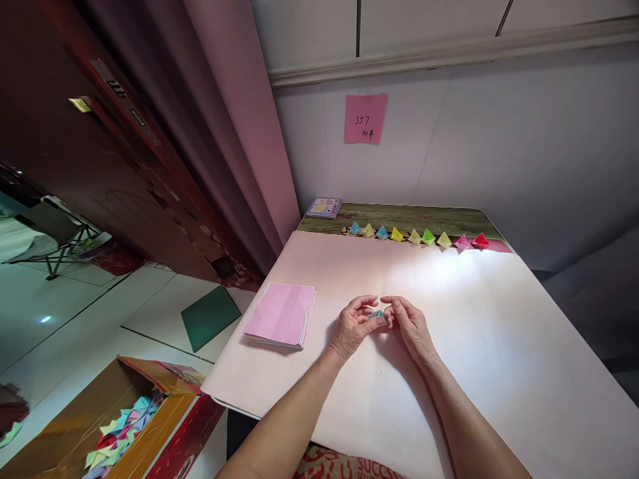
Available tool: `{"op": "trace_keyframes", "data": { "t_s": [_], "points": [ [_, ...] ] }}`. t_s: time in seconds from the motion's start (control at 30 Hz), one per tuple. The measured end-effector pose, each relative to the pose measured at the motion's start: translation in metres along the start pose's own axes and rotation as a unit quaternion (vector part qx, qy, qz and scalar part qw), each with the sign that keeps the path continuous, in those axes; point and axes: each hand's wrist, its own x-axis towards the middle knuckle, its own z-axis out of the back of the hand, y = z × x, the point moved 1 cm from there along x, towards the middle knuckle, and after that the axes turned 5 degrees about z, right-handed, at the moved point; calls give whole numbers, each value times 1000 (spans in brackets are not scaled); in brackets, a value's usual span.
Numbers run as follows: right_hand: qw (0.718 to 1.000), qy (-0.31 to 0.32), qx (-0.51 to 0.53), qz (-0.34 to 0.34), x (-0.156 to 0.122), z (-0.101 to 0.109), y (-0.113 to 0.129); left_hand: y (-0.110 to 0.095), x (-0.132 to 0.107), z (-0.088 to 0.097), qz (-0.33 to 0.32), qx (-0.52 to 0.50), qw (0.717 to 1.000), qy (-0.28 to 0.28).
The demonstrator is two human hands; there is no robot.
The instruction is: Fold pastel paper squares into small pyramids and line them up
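A small piece of folded blue paper (378,314) is held between my hands above the pale table sheet, mostly covered by fingers. My left hand (355,327) pinches it from the left with thumb and fingers. From the right, my right hand (410,326) has its curled fingertips at the paper's other end. Along the table's far edge stands a row of small folded paper boats, among them a red one (480,241), a green one (428,237) and a blue one (355,228). To the left of my hands lies a stack of pink square paper (279,314).
Past the table's left side, an open cardboard box (167,436) contains many colored folded papers (124,429). A small pack of printed cards (324,207) lies at the far left corner. On the wall hangs a pink note (365,118). A dark green board (210,318) rests on the floor.
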Motion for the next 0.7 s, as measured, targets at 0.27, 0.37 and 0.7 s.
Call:
{"op": "trace_keyframes", "data": {
  "t_s": [0.27, 0.37, 0.7],
  "points": [
    [999, -32, 12, -10, 3, 4, -8, 3, 3, -2, 28, -22, 998, -59],
    [999, -20, -47, -2, 3, 8, -6, 3, 4, -2, 16, -14, 996, -84],
    [954, 139, -251, 92, -3, 4, 3, 5, 4, 2, -14, -19, 994, -111]
  ]
}}
